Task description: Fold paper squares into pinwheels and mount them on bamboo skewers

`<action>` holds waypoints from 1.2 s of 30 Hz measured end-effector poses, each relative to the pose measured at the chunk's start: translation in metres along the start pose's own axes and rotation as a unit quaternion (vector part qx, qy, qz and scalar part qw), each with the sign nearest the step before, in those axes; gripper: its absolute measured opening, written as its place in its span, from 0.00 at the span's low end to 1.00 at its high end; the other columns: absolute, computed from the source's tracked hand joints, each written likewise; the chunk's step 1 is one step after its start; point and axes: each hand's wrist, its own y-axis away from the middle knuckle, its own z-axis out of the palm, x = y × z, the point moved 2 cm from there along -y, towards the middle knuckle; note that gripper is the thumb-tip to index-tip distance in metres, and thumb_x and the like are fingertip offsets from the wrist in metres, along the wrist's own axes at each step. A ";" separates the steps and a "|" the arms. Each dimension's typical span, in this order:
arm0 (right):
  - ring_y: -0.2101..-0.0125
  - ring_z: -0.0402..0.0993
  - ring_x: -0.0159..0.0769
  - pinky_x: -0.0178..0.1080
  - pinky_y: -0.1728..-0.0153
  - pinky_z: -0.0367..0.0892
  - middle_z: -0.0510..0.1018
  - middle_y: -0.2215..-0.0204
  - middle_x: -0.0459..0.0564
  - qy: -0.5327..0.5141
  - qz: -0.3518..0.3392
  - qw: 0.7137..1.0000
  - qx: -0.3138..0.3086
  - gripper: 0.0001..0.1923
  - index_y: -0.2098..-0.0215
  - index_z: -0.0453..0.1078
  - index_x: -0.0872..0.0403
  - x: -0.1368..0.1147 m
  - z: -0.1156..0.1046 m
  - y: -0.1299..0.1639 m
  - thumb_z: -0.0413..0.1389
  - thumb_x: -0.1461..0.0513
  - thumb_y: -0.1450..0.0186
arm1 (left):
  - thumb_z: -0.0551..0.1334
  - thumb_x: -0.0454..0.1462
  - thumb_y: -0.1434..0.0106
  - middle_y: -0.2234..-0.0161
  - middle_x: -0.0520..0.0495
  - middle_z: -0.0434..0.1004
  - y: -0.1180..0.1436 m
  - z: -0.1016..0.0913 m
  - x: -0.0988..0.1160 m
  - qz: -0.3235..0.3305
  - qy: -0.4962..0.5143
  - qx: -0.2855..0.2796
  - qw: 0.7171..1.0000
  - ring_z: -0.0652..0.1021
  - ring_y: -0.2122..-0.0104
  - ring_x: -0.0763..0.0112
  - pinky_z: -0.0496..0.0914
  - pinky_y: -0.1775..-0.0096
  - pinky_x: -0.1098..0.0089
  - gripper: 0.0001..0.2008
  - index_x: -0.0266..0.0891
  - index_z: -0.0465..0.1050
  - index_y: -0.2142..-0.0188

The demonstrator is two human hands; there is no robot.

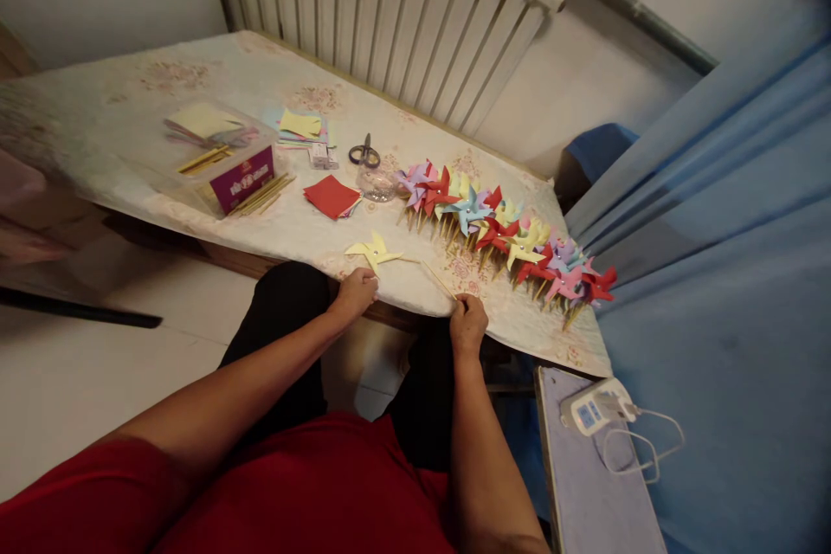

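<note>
At the table's near edge, my left hand (357,294) is closed with its fingertips on the lower blade of a yellow paper pinwheel (375,252). A small shiny dot sits at that pinwheel's centre. My right hand (468,324) pinches the lower end of a thin wooden stick (439,279), which slants up and left over the tablecloth. Between pinwheel and stick lies a short, thin, pale piece (410,259); whether it joins either one I cannot tell.
Right of my hands lie many finished pinwheels (499,229) in rows. Behind are red paper squares (332,196), a clear bag of small pins (376,185), scissors (364,154), small boxes (323,157) and a plastic bin (243,182) with sticks beside it. A power strip (594,409) rests on a side bench.
</note>
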 end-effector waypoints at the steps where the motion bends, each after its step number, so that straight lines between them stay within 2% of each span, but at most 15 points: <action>1: 0.62 0.71 0.43 0.43 0.55 0.66 0.78 0.67 0.54 0.000 0.000 1.000 -0.001 0.10 0.68 0.72 0.53 0.000 0.000 0.000 0.49 0.65 0.39 | 0.62 0.36 0.41 0.75 0.52 0.75 0.001 0.002 0.002 -0.002 0.004 -0.007 1.000 0.75 0.77 0.73 0.68 0.71 0.73 0.11 0.35 0.73 0.58; 5: 0.62 0.71 0.43 0.43 0.55 0.66 0.78 0.67 0.54 0.005 0.000 1.000 -0.003 0.09 0.68 0.72 0.53 0.001 0.001 0.000 0.49 0.64 0.38 | 0.63 0.35 0.41 0.75 0.52 0.75 0.003 0.006 0.009 -0.016 0.022 -0.019 0.999 0.74 0.78 0.74 0.68 0.73 0.75 0.07 0.36 0.72 0.63; 10: 0.62 0.71 0.43 0.42 0.55 0.66 0.78 0.67 0.54 0.009 0.000 1.000 -0.002 0.10 0.68 0.72 0.53 0.001 0.002 0.000 0.48 0.64 0.38 | 0.59 0.32 0.39 0.72 0.50 0.75 0.004 -0.001 0.011 -0.047 0.044 -0.002 0.998 0.74 0.79 0.76 0.71 0.74 0.74 0.01 0.37 0.69 0.66; 15: 0.62 0.71 0.43 0.42 0.55 0.66 0.78 0.67 0.54 0.009 0.002 1.000 -0.002 0.11 0.68 0.72 0.53 0.001 0.002 0.000 0.48 0.64 0.38 | 0.57 0.32 0.37 0.73 0.49 0.74 0.001 -0.004 0.017 -0.062 0.042 0.012 0.997 0.73 0.80 0.77 0.71 0.74 0.73 0.04 0.38 0.65 0.70; 19: 0.62 0.71 0.42 0.42 0.54 0.66 0.78 0.67 0.54 0.006 0.006 1.000 -0.002 0.10 0.68 0.72 0.53 0.000 0.001 -0.001 0.48 0.65 0.38 | 0.56 0.31 0.37 0.74 0.50 0.73 -0.002 -0.009 0.017 -0.046 0.000 0.026 0.999 0.73 0.79 0.74 0.70 0.72 0.71 0.05 0.39 0.65 0.70; 21: 0.62 0.71 0.42 0.42 0.54 0.66 0.78 0.67 0.53 0.005 0.006 1.000 -0.004 0.10 0.68 0.72 0.53 -0.001 0.001 -0.001 0.48 0.65 0.39 | 0.57 0.32 0.37 0.74 0.50 0.73 -0.001 -0.016 0.015 0.003 -0.076 0.031 0.997 0.75 0.76 0.70 0.70 0.69 0.70 0.05 0.40 0.67 0.70; 23: 0.62 0.71 0.42 0.41 0.55 0.66 0.78 0.67 0.53 0.004 0.007 1.000 -0.006 0.10 0.68 0.72 0.53 -0.001 0.001 -0.001 0.49 0.66 0.39 | 0.57 0.33 0.35 0.71 0.48 0.76 0.001 -0.021 0.015 0.110 -0.233 0.036 0.966 0.78 0.69 0.66 0.70 0.64 0.68 0.06 0.40 0.70 0.69; 26: 0.62 0.70 0.42 0.41 0.55 0.65 0.77 0.67 0.52 0.007 0.009 1.000 -0.006 0.09 0.68 0.72 0.53 -0.002 0.001 -0.001 0.49 0.66 0.39 | 0.55 0.34 0.32 0.61 0.41 0.80 0.007 -0.024 0.015 0.249 -0.439 0.025 0.863 0.79 0.61 0.60 0.69 0.61 0.65 0.08 0.39 0.73 0.61; 28: 0.62 0.70 0.41 0.41 0.55 0.65 0.77 0.68 0.52 0.010 0.009 1.000 -0.007 0.09 0.68 0.72 0.53 -0.003 0.001 -0.001 0.49 0.66 0.39 | 0.53 0.33 0.31 0.59 0.37 0.80 0.010 -0.022 0.017 0.300 -0.521 -0.006 0.799 0.80 0.60 0.57 0.69 0.61 0.64 0.11 0.37 0.74 0.58; 30: 0.62 0.71 0.41 0.40 0.55 0.65 0.77 0.67 0.52 0.013 0.009 1.000 -0.010 0.10 0.68 0.72 0.53 -0.003 0.000 -0.001 0.49 0.66 0.38 | 0.52 0.30 0.31 0.59 0.35 0.80 0.009 -0.019 0.020 0.327 -0.569 -0.039 0.754 0.80 0.60 0.56 0.69 0.61 0.63 0.13 0.35 0.75 0.56; 33: 0.62 0.71 0.42 0.41 0.55 0.65 0.77 0.67 0.54 0.018 0.013 1.000 -0.014 0.10 0.68 0.73 0.54 -0.003 0.000 -0.002 0.49 0.66 0.38 | 0.52 0.29 0.32 0.61 0.34 0.80 0.003 -0.017 0.027 0.335 -0.593 -0.062 0.729 0.80 0.62 0.56 0.69 0.61 0.61 0.13 0.35 0.75 0.56; 36: 0.62 0.71 0.43 0.42 0.55 0.65 0.78 0.67 0.55 0.015 0.015 1.000 -0.015 0.10 0.68 0.73 0.54 -0.003 0.000 -0.002 0.49 0.66 0.38 | 0.54 0.28 0.33 0.64 0.34 0.79 -0.005 -0.017 0.033 0.352 -0.570 -0.069 0.739 0.80 0.62 0.54 0.68 0.61 0.60 0.12 0.35 0.76 0.60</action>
